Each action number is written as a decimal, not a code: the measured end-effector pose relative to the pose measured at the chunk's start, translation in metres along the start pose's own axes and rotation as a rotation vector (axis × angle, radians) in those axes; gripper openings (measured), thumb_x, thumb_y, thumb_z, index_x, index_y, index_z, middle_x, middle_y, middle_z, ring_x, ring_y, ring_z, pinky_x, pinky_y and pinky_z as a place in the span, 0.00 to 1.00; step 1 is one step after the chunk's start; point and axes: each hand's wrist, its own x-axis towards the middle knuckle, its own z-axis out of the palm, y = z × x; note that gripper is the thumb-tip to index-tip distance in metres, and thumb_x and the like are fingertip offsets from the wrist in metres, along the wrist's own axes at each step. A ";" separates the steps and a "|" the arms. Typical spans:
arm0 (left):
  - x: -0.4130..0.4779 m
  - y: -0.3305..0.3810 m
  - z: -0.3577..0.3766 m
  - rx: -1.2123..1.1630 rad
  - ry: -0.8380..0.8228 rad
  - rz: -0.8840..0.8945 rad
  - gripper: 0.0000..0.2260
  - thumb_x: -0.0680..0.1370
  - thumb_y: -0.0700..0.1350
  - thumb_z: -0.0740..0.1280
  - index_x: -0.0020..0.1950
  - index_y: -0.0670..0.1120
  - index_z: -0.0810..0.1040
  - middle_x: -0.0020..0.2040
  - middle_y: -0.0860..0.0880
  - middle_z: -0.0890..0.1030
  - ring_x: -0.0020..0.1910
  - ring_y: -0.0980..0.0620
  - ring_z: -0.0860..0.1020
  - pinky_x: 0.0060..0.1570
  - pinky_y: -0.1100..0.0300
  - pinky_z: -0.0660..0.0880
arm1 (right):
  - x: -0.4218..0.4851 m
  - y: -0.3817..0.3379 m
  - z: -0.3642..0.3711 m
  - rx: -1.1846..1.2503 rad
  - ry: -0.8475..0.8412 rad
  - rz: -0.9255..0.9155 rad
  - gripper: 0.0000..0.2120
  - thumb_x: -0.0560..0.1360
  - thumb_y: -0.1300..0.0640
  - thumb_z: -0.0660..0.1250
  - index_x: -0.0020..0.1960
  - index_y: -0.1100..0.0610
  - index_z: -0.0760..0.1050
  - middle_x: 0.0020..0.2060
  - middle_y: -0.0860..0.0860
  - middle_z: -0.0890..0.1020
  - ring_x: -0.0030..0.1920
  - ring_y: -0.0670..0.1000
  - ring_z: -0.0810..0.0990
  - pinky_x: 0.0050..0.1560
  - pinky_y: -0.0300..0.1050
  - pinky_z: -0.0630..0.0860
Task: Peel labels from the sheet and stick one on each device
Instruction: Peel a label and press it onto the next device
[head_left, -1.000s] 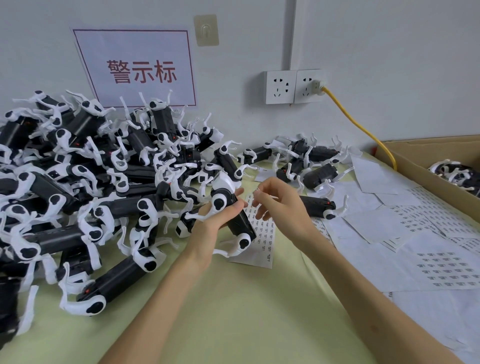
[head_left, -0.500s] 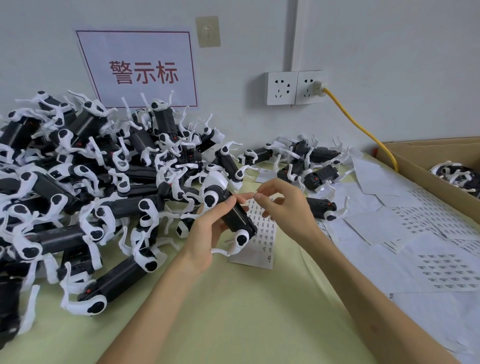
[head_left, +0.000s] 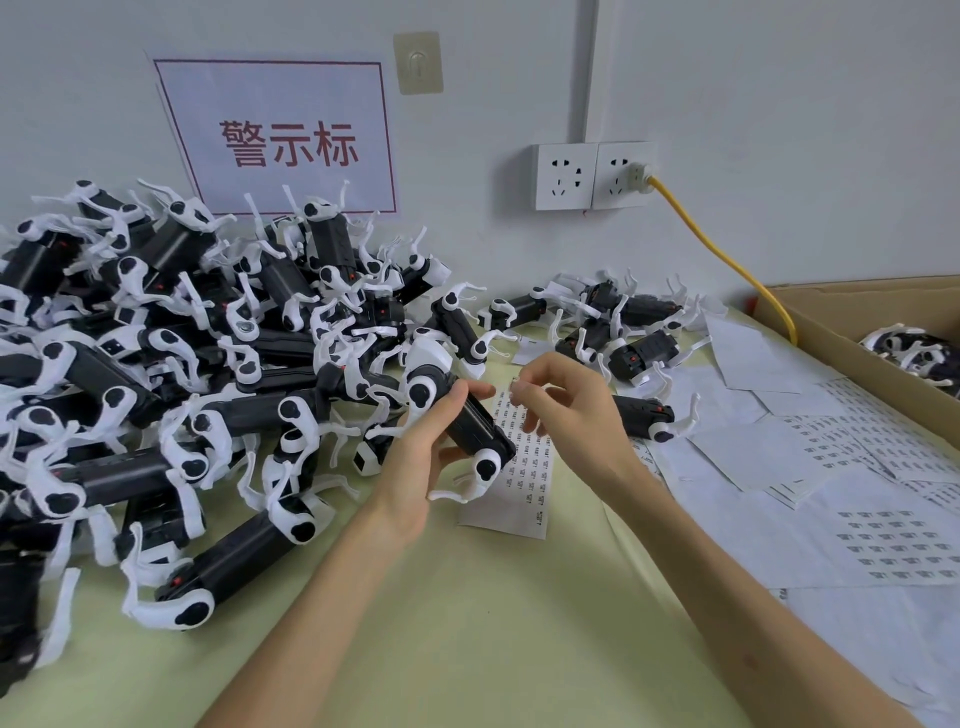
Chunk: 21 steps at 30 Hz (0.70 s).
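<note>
A tangled heap of devices (head_left: 182, 364), too many to count, crowds the left of the pale green mat (head_left: 467, 634). They have glossy black barrels with white plastic caps and thin curved legs. The left hand (head_left: 415, 467) grips one device (head_left: 470, 423) round its black body, tilted and lifted off the mat. Beneath it lies one label sheet (head_left: 524, 478), flat white paper printed with rows of small marks. The right hand (head_left: 566, 410), just beside the left, pinches a tiny label (head_left: 515, 385) between thumb and forefinger, near the device but apart from it. Smooth mat runs under both forearms to the near edge. Farther right, loose paper sheets (head_left: 753, 447) overlap, hemmed in by a cardboard box (head_left: 831, 325). On the wall there are two wall sockets (head_left: 592, 176) and one yellow cable (head_left: 727, 260).
</note>
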 end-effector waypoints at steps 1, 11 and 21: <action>0.000 0.001 0.000 0.004 0.007 -0.005 0.19 0.75 0.60 0.66 0.56 0.49 0.84 0.56 0.46 0.84 0.49 0.52 0.83 0.47 0.63 0.79 | 0.000 -0.001 0.000 0.032 -0.034 -0.001 0.02 0.77 0.53 0.69 0.49 0.51 0.77 0.43 0.47 0.83 0.37 0.48 0.83 0.39 0.40 0.75; 0.003 -0.003 0.002 0.041 0.146 0.011 0.29 0.73 0.72 0.52 0.65 0.61 0.79 0.57 0.48 0.86 0.52 0.56 0.84 0.49 0.59 0.75 | -0.007 -0.001 0.008 0.003 -0.323 0.052 0.45 0.66 0.38 0.76 0.76 0.40 0.58 0.61 0.42 0.78 0.56 0.44 0.82 0.62 0.49 0.79; 0.010 -0.016 -0.003 0.268 0.079 0.056 0.26 0.76 0.75 0.55 0.58 0.61 0.83 0.54 0.56 0.86 0.53 0.55 0.83 0.57 0.52 0.75 | -0.004 -0.001 0.007 0.187 -0.095 0.032 0.38 0.67 0.38 0.72 0.73 0.42 0.64 0.53 0.46 0.84 0.54 0.46 0.84 0.57 0.45 0.77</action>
